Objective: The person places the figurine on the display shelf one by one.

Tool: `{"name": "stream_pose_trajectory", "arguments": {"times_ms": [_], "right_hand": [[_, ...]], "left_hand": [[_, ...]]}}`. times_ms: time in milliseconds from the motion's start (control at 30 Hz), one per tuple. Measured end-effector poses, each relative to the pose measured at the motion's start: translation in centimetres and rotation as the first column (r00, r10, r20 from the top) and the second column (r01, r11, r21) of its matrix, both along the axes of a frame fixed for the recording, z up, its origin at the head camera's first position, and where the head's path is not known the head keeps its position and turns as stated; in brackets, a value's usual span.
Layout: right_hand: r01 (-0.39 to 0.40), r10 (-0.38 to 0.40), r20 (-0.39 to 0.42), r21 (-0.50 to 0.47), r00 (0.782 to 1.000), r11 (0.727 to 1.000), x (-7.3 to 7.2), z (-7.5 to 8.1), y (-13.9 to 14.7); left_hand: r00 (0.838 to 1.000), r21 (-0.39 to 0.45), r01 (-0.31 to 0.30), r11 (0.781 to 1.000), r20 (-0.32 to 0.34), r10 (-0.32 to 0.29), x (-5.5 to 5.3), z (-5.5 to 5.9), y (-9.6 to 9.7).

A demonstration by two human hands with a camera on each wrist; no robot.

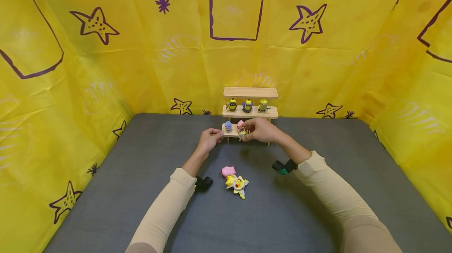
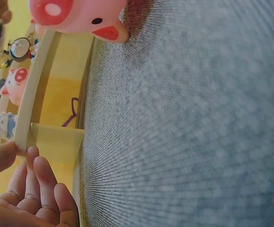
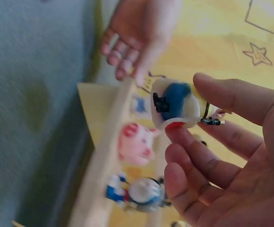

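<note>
At the left end of the lowest tier of a wooden display shelf point(image 1: 250, 93), my left hand point(image 1: 209, 140) pinches the plank's corner between thumb and fingertips. My right hand point(image 1: 263, 129) holds a small figurine point(image 3: 174, 106) with white, blue and red parts and black hands, in front of that tier. On the lowest tier stand a blue-and-white figurine point(image 2: 3, 125) and a pink pig figurine point(image 3: 136, 143). Beside the pig is a goggled figurine point(image 3: 139, 193), hidden behind my right hand in the head view.
Three yellow figurines, among them a caped one point(image 1: 247, 106), stand on the middle tier. Nearer on the grey cloth point(image 1: 141, 190) lie another pink pig point(image 1: 228, 171) and a yellow-and-white figurine point(image 1: 238, 184). A yellow printed curtain point(image 1: 141, 68) hangs behind the shelf.
</note>
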State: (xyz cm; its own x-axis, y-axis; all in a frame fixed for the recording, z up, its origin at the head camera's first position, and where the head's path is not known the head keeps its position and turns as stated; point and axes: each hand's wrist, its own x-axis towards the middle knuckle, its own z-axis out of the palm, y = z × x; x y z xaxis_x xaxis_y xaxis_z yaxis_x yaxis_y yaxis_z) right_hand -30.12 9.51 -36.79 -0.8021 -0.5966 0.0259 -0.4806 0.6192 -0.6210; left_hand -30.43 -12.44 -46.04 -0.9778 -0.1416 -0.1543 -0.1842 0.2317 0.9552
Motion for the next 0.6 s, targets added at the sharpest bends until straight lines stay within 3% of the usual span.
{"name": "stream_pose_trajectory", "arguments": {"times_ms": [300,600], "right_hand": [[0.053,-0.05,0.049,-0.045,0.998,0.998,-1.2,3.5,0.9],[0.125,-0.124,0.027,-0.076,0.992,0.989,-2.8,5.8,1.5]], "left_hand": [[0.999,0.013,-0.007,1.0,-0.038,0.007,0.0,0.1,-0.2],[1.0,0.002,0.002,1.0,0.015,-0.002,0.0,0.1,0.0]]}}
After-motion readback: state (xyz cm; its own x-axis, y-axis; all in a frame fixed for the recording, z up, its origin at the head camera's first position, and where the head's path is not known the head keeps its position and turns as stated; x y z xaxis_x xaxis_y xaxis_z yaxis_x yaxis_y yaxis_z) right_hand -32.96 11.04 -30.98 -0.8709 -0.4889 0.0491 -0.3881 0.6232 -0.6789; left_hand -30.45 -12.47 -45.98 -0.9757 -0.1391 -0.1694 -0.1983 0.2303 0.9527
